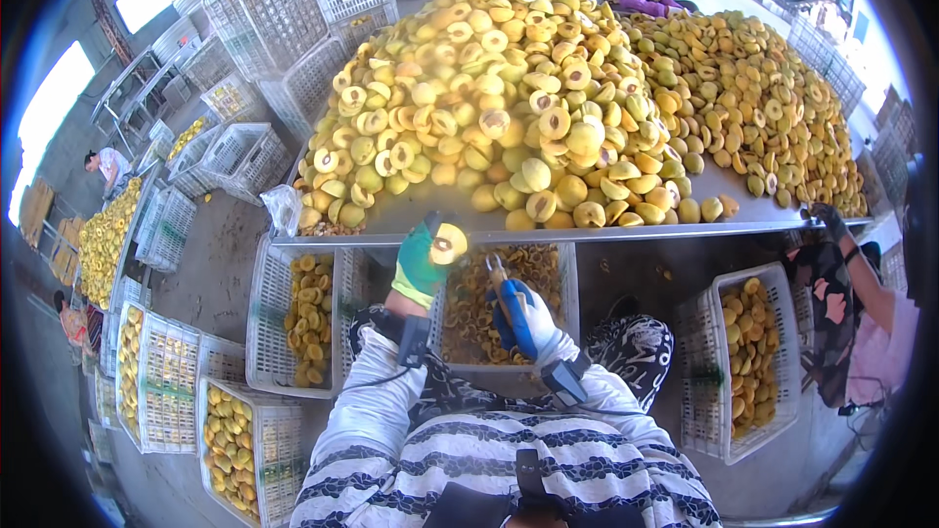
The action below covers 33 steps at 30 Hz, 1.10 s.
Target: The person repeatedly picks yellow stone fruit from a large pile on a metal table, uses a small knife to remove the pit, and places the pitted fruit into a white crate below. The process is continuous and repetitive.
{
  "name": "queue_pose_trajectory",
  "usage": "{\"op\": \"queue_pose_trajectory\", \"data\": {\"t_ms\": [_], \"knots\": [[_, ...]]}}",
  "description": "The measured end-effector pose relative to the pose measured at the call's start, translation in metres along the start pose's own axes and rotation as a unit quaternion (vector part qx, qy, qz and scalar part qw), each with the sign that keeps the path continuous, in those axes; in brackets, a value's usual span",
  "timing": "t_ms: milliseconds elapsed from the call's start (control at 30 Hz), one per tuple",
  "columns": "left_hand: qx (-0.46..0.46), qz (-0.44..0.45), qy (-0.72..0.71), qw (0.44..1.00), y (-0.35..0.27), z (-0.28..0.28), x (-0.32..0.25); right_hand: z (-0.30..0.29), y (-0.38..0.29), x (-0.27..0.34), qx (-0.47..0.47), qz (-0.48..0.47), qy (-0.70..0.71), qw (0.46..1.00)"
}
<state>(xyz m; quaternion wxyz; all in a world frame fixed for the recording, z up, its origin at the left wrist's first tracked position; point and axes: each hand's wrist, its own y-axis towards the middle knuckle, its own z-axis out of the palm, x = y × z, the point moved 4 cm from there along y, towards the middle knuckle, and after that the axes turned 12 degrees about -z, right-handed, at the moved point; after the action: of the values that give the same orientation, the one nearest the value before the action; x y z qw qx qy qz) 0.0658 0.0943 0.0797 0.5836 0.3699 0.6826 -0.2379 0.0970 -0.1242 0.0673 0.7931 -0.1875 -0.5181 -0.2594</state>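
Observation:
My left hand [423, 264], in a green and yellow glove, holds a halved yellow fruit [448, 244], its cut face with a brown pit area turned up, just off the metal table's near edge [433, 237]. My right hand [522, 319], in a blue and white glove, grips a small hand tool with a pronged metal tip [496, 268]; its exact kind cannot be told. The tip points up and away from me, right of the fruit. Beneath both hands stands a white plastic crate [568, 286] of brownish fruit scraps. A large heap of halved fruit [513, 103] lies on the table.
A crate with fruit halves [258, 323] stands at my left, another [781, 359] at my right. A clear plastic bag [282, 210] hangs at the table's left corner. At the right, a co-worker's gloved hand [829, 220] is at the table edge. More crates stand at far left.

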Motion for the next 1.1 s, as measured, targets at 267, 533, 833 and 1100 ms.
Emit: {"op": "queue_pose_trajectory", "data": {"t_ms": [267,533,833,1100], "knots": [[-0.073,-0.121,-0.370,0.918,-0.048,0.034,-0.011,0.007,0.008,-0.035,-0.092,-0.122,-0.205,0.967],[-0.100,-0.058,-0.354,0.928,-0.071,0.046,-0.020,0.028,0.006,-0.027,-0.055,-0.107,-0.206,0.971],[-0.108,-0.120,-0.369,0.915,-0.080,0.044,-0.046,0.039,-0.007,-0.003,-0.055,-0.245,-0.449,0.857],[-0.126,-0.117,-0.382,0.908,-0.075,0.049,-0.049,0.028,-0.002,-0.015,-0.084,-0.219,-0.401,0.886]]}}
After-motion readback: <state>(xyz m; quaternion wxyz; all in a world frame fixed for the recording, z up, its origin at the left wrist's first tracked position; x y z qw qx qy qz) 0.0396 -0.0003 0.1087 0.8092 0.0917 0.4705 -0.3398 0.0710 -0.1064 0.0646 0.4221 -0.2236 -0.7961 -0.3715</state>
